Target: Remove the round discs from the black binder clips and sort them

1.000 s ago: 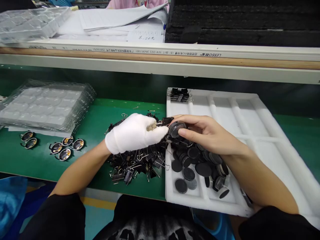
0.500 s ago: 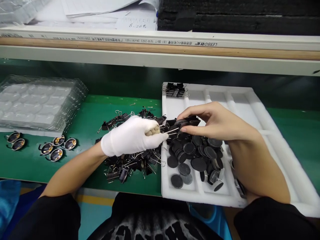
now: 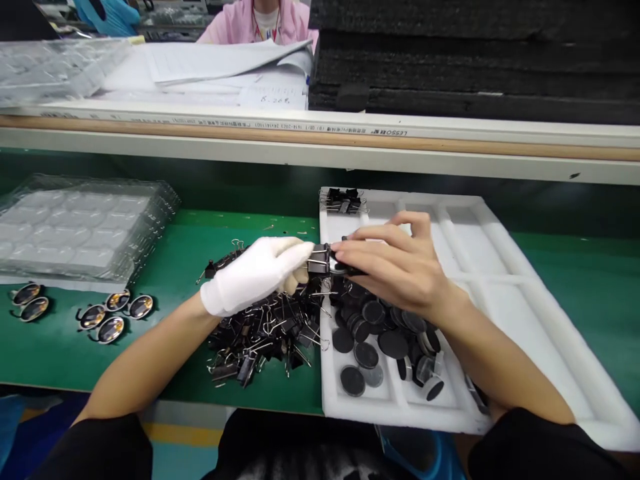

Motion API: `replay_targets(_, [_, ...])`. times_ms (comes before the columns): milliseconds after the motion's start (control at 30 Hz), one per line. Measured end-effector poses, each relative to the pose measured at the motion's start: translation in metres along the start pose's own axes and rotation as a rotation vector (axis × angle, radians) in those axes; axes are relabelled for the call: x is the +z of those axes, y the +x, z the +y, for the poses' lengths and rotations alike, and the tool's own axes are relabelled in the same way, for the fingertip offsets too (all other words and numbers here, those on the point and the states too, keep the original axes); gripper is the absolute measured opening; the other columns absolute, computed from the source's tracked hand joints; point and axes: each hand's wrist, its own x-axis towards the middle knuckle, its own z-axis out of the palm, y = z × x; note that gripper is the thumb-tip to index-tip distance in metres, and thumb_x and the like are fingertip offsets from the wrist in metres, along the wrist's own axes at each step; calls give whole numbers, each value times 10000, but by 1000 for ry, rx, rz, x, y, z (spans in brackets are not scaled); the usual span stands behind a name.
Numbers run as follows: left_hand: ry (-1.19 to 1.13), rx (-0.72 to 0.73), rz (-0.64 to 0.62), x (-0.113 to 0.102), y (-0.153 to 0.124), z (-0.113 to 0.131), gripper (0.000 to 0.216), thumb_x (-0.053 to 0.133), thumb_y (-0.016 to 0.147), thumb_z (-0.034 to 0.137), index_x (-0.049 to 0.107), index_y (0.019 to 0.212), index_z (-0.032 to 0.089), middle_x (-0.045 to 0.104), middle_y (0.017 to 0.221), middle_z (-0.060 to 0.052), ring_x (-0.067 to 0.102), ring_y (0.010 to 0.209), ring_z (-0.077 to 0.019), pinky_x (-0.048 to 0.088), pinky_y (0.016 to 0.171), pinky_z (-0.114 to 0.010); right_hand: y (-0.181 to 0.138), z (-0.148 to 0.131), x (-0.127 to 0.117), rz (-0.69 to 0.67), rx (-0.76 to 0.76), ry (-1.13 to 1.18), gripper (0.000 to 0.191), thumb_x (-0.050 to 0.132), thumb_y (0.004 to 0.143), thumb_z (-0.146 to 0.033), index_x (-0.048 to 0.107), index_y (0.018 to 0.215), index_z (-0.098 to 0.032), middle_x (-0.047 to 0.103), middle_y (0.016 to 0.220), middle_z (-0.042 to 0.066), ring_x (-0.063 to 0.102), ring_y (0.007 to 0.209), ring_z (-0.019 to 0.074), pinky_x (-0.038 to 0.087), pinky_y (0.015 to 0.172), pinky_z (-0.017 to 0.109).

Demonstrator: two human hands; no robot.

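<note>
My left hand (image 3: 263, 273), in a white glove, pinches a black binder clip (image 3: 319, 260) by its wire handles. My right hand (image 3: 400, 263) is bare and closed around a dark round disc (image 3: 341, 267), mostly hidden under the fingers. The clip's jaw end meets the disc; whether it grips the edge I cannot tell. Beneath my left hand lies a heap of black binder clips (image 3: 270, 333) on the green table. Below my right hand, many black discs (image 3: 393, 345) lie in a white foam tray (image 3: 350, 413); a few show pale sides.
More binder clips (image 3: 344, 200) sit in the tray's far left corner. Clear plastic trays (image 3: 85, 227) are stacked at the left, with several clipped round pieces (image 3: 110, 329) near them. A shelf rail (image 3: 225, 143) crosses behind. Beyond it, a person in pink (image 3: 295, 20) is partly visible.
The view has tilted up, bringing a person behind the shelf into sight. My right hand has turned, its fingers now stretched over the disc. The clip now shows side-on between my hands.
</note>
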Motion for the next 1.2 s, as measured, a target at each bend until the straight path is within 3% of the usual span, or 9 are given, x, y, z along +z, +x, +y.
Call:
replay_targets(133, [211,151,119,-4,-4,2,372,471,1004,477,677,1147,203,697,770,13,642,674,-138,506,654,-264,7,-3,-5,-91,66,221,865,886,672,-598,582,1426,-303,611,1450,89,545,1331,376,444,1090,564])
replay_targets(267, [362,208,131,-1,0,-8,461,436,1006,553,652,1252,229,738,910,-10,677,792,-174,520,720,-293,19,2,-6,-250,269,349,433,729,844,-540,731,1159,-243,755,1098,64,703,951,249,568,838,413])
replay_targets(367, [581,209,156,-3,5,-17,559,426,1002,591,574,1382,208,735,1099,-84,701,905,-226,533,812,-350,28,30,-5,-241,321,261,344,724,835,-519,749,989,-213,763,952,56,681,810,220,547,769,387])
replay_targets(567, [898,132,215,-17,2,-18,525,380,1015,575,620,1314,218,688,1237,-128,704,1028,-305,529,862,-413,47,122,4,-26,335,-82,340,671,849,-446,745,1035,-171,713,1183,154,612,1139,331,494,929,451])
replay_targets(700, [922,143,189,-22,-4,-16,519,376,1016,579,633,1299,228,690,1230,-115,703,1032,-301,527,859,-402,53,144,30,-22,422,-284,359,618,895,-432,736,1140,-198,600,1348,188,448,1336,409,418,1031,538])
replay_targets(833, [940,149,172,-23,-6,-18,516,385,1009,589,655,1266,232,696,1222,-109,706,1012,-292,522,847,-387,54,144,43,-21,445,-387,385,596,915,-447,718,1193,-211,525,1416,204,398,1364,434,398,1042,581])
replay_targets(967, [975,143,154,-36,-13,-17,520,374,1005,594,675,1234,237,714,1175,-104,706,984,-289,523,834,-384,49,127,14,-37,324,-329,499,656,877,-512,671,1267,-201,578,1376,207,470,1322,415,429,1046,559])
replay_targets(1100, [1001,60,205,-70,-43,-13,507,391,997,587,685,1234,249,734,1153,-85,700,992,-292,520,826,-374,18,88,-22,-403,323,-121,464,660,865,-612,740,1070,-204,743,1037,141,691,919,316,555,834,479])
replay_targets(1200, [949,-19,289,-102,-80,-19,472,410,991,563,693,1236,276,747,1155,-58,693,1001,-272,518,830,-346,-15,72,-27,-591,272,-88,439,795,763,-576,749,1077,-272,762,1013,129,715,828,323,575,694,463])
